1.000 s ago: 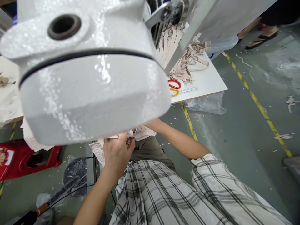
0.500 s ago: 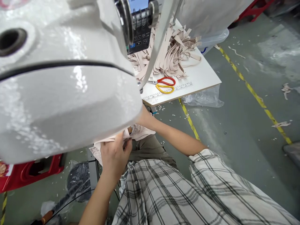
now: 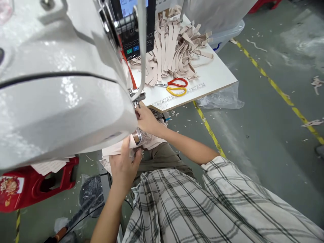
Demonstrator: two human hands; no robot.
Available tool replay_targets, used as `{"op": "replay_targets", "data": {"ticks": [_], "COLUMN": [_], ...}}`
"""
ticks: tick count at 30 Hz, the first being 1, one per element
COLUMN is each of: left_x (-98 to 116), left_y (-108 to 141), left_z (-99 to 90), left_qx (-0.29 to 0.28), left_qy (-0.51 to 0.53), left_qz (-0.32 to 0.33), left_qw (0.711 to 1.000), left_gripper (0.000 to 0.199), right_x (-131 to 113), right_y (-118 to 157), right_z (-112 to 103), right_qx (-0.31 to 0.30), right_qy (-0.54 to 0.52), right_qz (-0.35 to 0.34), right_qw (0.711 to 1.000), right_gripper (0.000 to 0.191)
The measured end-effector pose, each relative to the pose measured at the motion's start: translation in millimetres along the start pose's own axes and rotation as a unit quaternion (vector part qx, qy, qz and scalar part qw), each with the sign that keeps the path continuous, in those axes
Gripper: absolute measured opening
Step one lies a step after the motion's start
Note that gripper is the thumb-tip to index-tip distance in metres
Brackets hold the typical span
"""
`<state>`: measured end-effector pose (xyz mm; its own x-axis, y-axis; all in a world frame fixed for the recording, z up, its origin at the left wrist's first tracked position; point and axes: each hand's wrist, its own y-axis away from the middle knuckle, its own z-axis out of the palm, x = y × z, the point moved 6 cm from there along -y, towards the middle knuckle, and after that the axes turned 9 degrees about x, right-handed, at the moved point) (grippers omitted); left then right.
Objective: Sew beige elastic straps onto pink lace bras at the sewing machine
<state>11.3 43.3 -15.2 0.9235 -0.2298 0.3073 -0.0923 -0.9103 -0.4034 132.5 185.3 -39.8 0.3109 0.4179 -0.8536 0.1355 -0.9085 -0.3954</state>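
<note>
A white sewing machine [image 3: 76, 114] fills the upper left and hides part of the work. Pale pink fabric with lace [image 3: 111, 150] lies around the machine's narrow metal arm end [image 3: 137, 136]. My left hand [image 3: 124, 167] is closed on this fabric, thumb and fingers around its near edge. Beyond it, my right hand [image 3: 148, 118] reaches in beside the machine head, its fingers bent in near the needle area; the fingertips are largely hidden behind the machine, and what they hold cannot be made out.
On the white table [image 3: 217, 76] lie a heap of beige strips [image 3: 174, 50], scissors with red and yellow handles [image 3: 177, 87] and a ruler [image 3: 177, 96]. A control panel [image 3: 136, 33] stands behind. A red stool [image 3: 32, 189] is at the lower left.
The view has shifted, so the machine sits further left and more of the panel shows. More of my right hand and the metal arm end are visible. My left hand still holds the fabric.
</note>
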Motion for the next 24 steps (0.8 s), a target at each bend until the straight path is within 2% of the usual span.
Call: {"op": "replay_targets", "data": {"ticks": [3, 6, 9, 12, 15, 17, 18, 20, 21, 22, 24], "left_x": [-6.0, -3.7, 15.7, 47.7, 72.8, 75.7, 73.3, 63.9, 57.7, 51.4, 44.1], "left_y": [9.2, 18.3, 29.7, 46.8, 62.2, 67.3, 68.3, 66.4, 62.3, 56.0, 40.6], "left_z": [1.3, 7.0, 13.5, 20.3, 25.1, 26.3, 26.3, 21.8, 16.1, 8.1, -10.7], "left_qx": [0.029, 0.02, 0.022, 0.028, -0.016, -0.086, -0.129, -0.187, -0.184, -0.158, -0.07], "left_qy": [-0.003, -0.001, -0.002, -0.007, 0.035, 0.119, 0.169, 0.236, 0.244, 0.239, 0.223], "left_qz": [-0.056, -0.092, -0.053, 0.015, 0.045, 0.018, -0.005, -0.044, -0.054, -0.056, -0.033], "left_qw": [0.998, 0.996, 0.998, 0.999, 0.998, 0.989, 0.977, 0.953, 0.951, 0.956, 0.972], "left_gripper": [0.089, 0.098, 0.103, 0.106, 0.107, 0.106, 0.101, 0.077, 0.06, 0.043, 0.023], "right_x": [1.4, 2.0, -3.6, -13.4, -16.4, -15.7, -15.3, -14.2, -13.9, -14.0, -15.2], "right_y": [10.3, 34.7, 68.4, 100.0, 120.7, 128.7, 131.6, 136.3, 138.2, 139.5, 140.7], "right_z": [-8.6, -22.0, -31.4, -36.8, -46.2, -53.2, -56.2, -60.6, -61.5, -61.8, -61.3], "right_qx": [0.019, 0.027, -0.006, -0.049, -0.04, -0.037, -0.043, -0.06, -0.072, -0.084, -0.11], "right_qy": [-0.081, -0.164, -0.163, -0.143, -0.201, -0.259, -0.281, -0.314, -0.33, -0.346, -0.373], "right_qz": [0.052, 0.118, 0.151, 0.155, 0.208, 0.253, 0.273, 0.308, 0.322, 0.331, 0.338], "right_qw": [0.995, 0.979, 0.975, 0.976, 0.956, 0.931, 0.919, 0.896, 0.885, 0.874, 0.857], "right_gripper": [0.03, 0.032, 0.037, 0.039, 0.03, 0.031, 0.032, 0.034, 0.034, 0.035, 0.036]}}
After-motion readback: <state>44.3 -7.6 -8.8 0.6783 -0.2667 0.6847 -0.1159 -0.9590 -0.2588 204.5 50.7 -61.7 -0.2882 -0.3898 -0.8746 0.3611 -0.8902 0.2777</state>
